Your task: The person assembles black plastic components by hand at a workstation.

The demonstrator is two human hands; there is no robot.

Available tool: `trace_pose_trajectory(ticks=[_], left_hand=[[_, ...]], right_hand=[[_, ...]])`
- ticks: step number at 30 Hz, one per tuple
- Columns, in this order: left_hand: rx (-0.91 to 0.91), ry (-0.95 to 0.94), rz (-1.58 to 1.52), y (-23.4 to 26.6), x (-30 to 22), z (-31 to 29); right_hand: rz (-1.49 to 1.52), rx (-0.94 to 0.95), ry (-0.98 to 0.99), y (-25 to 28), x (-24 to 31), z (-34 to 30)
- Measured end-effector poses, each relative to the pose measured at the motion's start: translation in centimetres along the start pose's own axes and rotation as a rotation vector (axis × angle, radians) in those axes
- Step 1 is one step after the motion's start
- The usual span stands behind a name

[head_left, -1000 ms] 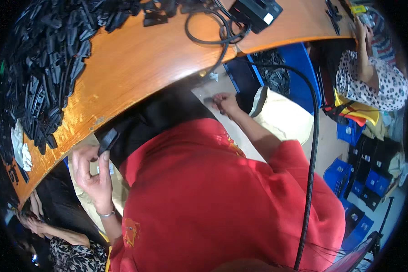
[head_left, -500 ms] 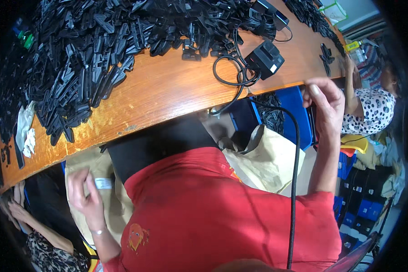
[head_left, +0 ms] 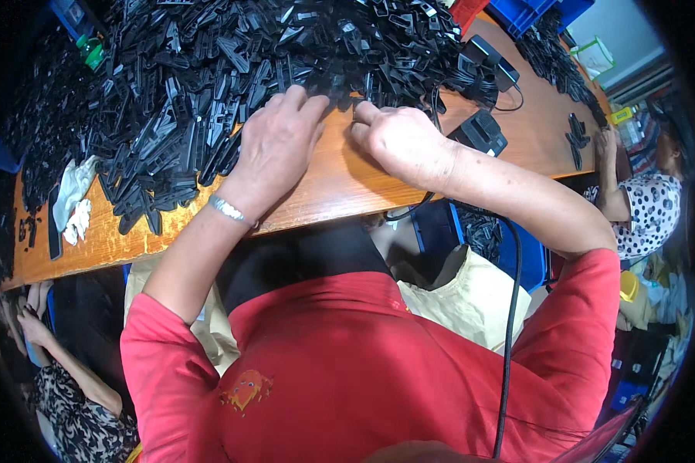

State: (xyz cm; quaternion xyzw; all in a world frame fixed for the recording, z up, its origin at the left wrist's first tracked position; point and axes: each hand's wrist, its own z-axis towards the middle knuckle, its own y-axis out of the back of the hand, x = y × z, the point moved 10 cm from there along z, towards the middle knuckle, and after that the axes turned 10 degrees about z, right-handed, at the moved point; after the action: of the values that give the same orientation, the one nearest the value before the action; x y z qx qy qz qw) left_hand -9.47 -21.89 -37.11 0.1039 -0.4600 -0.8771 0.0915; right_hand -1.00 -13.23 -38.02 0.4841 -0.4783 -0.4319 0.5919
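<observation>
Poised at black plastic parts point(head_left: 185, 108) heaped on the wooden table point(head_left: 336, 181), with left hand point(head_left: 280, 143) loosely curled, right hand point(head_left: 403, 144) bent tighter and any grasp impossible to tell, perhaps risking snags or a small slide from tugging where overlapped.

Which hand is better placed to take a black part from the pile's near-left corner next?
Left, probably: the left hand is nearer that corner of the pile, while the right hand is farther right, beyond it.
</observation>
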Motion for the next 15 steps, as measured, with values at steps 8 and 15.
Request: trace_pose_trajectory(ticks=[8, 15], left_hand=[[0.033, -0.022, 0.089, -2.0, 0.6, 0.9], [0.09, -0.074, 0.104, -0.4, 0.3, -1.2]], right_hand=[[0.186, -0.412, 0.043, 12.4, -4.4, -5.1], [0.554, -0.887, -1.071, 1.5, -10.4, -36.3]])
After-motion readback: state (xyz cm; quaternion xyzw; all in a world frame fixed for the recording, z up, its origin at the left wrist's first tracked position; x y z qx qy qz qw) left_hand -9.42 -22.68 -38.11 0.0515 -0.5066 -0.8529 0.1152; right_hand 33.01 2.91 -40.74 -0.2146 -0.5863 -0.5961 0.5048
